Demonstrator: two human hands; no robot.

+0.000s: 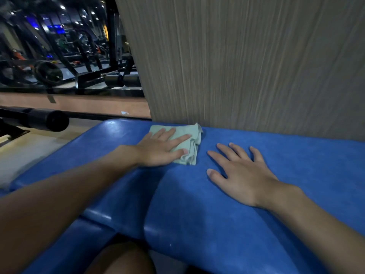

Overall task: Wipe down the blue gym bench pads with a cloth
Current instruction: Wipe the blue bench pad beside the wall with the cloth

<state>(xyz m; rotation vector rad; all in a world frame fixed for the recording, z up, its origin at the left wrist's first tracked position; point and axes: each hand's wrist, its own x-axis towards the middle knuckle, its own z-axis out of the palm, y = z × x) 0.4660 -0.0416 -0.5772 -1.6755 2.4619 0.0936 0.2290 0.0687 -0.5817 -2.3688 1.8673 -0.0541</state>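
A wide blue bench pad (pixel 217 204) fills the lower half of the head view. A pale green cloth (pixel 189 147) lies crumpled on the pad's far edge, close to the wall. My left hand (pixel 160 149) presses flat on the cloth with straight fingers. My right hand (pixel 241 173) rests flat on the bare pad to the right of the cloth, fingers spread, not touching it. A second blue pad (pixel 83 240) sits lower at the near left, partly hidden by my left forearm.
A grey wood-grain wall panel (pixel 256 66) rises right behind the pad. A black padded roller bar (pixel 47 120) juts in at the left. Beyond it a mirror (pixel 59 46) shows dark gym machines and weight plates. My knee (pixel 122 260) is at the bottom.
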